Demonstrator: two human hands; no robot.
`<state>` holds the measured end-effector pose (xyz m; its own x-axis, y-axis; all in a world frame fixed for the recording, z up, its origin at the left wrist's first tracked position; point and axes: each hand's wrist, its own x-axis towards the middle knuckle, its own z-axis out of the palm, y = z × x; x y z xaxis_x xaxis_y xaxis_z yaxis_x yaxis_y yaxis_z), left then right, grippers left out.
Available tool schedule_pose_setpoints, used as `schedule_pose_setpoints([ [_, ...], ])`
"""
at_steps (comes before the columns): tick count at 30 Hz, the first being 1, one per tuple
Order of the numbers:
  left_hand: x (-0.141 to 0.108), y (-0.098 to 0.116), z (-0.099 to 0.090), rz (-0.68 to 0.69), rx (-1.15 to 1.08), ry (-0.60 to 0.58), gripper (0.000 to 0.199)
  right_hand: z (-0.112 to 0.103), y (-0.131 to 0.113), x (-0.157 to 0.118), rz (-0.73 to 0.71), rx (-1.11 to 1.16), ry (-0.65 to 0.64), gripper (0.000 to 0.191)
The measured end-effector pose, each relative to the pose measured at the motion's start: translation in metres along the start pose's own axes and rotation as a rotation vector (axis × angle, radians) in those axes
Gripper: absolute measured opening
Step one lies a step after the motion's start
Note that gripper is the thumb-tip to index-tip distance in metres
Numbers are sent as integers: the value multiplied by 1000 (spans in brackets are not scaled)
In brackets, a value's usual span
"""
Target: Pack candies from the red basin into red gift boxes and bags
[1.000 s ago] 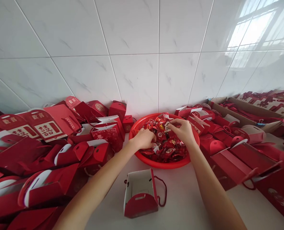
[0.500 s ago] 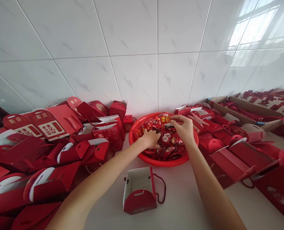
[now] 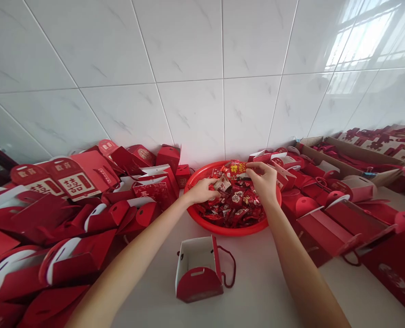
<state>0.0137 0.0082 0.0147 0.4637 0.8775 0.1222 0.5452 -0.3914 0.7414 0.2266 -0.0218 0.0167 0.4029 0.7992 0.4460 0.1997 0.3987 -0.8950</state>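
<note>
White table [image 3: 253, 282], packets [image 3: 237, 197] between hands [image 3: 202, 190]

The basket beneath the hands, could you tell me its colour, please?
The basket is bright red, best seen in head view.

The left hand [image 3: 201, 191] is drawn back toward the left side of the basket [image 3: 235, 231] and now holds a pale candy [image 3: 222, 183]. The right hand [image 3: 263, 181], earlier at another candy, now pinches a red-yellow one [image 3: 235, 168].
</note>
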Motion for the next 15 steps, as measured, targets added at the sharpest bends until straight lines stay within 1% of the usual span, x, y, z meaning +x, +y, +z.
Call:
schedule_pose_setpoints([
  [3,-4,-3,-6,6,-125,-46,40,-1,0,0,2,-3,8,23],
  [8,-9,-2,-10,-17,-296,-66,56,-1,-1,0,-6,19,-34,23],
  [12,-12,0,-10,-22,-352,-69,60,-1,-1,0,6,37,-67,26],
  [15,-13,-1,-13,-24,-346,-9,55,0,0,0,45,88,-85,28],
])
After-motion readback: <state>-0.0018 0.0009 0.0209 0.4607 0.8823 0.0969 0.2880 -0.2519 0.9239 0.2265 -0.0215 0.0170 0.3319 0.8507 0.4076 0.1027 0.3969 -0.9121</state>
